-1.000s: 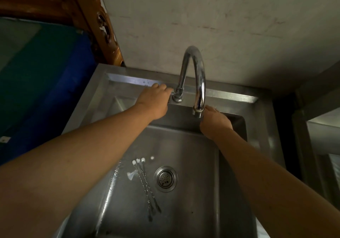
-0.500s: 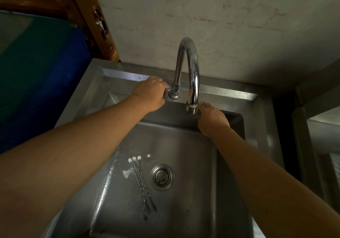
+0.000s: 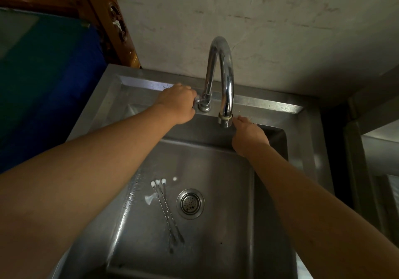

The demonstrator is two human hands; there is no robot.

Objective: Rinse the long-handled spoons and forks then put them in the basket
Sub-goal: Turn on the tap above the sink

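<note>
Left hand (image 3: 177, 104) closed round the valve at the base of the curved chrome gooseneck tap (image 3: 222, 73), presumably to start water; right hand (image 3: 248, 136), empty and loosely curled, waits beside the spout. Thin long-handled steel utensils (image 3: 167, 210) lie on the stainless sink (image 3: 216, 246) floor beside the round drain strainer (image 3: 190, 203), unrinsed; no basket is visible.
</note>
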